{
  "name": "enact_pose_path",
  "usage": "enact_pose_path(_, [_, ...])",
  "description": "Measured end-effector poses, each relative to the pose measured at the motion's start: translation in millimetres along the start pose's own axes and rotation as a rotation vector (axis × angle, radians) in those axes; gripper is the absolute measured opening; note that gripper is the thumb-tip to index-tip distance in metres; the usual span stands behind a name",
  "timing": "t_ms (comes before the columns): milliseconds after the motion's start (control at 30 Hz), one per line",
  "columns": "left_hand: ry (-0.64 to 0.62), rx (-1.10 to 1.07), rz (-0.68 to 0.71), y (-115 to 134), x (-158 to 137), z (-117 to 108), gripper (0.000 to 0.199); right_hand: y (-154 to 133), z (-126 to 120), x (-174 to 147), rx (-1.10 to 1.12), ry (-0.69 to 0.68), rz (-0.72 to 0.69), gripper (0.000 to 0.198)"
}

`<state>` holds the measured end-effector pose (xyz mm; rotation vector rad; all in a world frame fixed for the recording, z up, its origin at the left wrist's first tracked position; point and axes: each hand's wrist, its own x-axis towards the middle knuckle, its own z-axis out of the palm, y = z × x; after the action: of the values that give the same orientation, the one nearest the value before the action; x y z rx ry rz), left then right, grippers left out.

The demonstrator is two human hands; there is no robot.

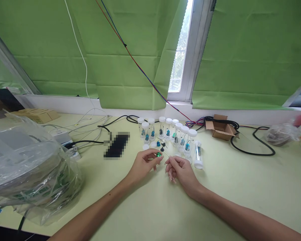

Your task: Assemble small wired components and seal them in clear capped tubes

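Between the thumb and fingers of my left hand (145, 161) is a small shiny green part (159, 154). My right hand (178, 167) pinches a thin metal pin (166, 154), its tip pointing toward the green part; whether they touch I cannot tell. Just beyond my fingertips lie small black parts (162, 149) and a blue part (158, 144) with thin pins. Two white caps (145, 147) rest left of them. Clear tubes with white lids (162, 125) stand behind in a loose arc, with blue, green or dark parts inside. One clear tube (198, 154) lies on its side right of my right hand.
A large plastic-wrapped container (35, 174) fills the left of the table (150, 214). Cables (86, 142) and a pixelated dark object (116, 145) lie nearer the middle. An open cardboard box (222, 129), a black cable (256, 154) and a plastic bag (281, 134) are at right.
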<state>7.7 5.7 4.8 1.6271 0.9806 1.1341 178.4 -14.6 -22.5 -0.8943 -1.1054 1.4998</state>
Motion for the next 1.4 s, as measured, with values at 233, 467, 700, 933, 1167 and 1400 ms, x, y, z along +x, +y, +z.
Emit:
enact_pose_path(233, [-0.170,-0.064,-0.065,-2,0,0,0.029,0,1,-2,-0.155,-0.101,-0.056,0.044])
enact_pose_path(467, [-0.152,-0.085,-0.111,1,-2,2,0.030,0,3,-3,-0.259,-0.142,-0.098,0.044])
enact_pose_path(700, [-0.035,-0.060,-0.115,2,1,0,0.034,-2,5,-8,-0.366,-0.170,-0.094,0.041])
enact_pose_path(933, [0.197,0.078,-0.061,-1,2,-8,0.033,-13,2,-12,-0.951,-0.140,-0.378,0.020])
enact_pose_path(1167, [0.238,0.089,-0.009,-4,-3,-2,0.029,-41,14,12,-1.493,-0.070,-0.388,0.018])
enact_pose_path(1400, [0.388,0.090,0.059,-3,-3,-5,0.024,-56,46,61,-1.759,0.000,-0.207,0.032])
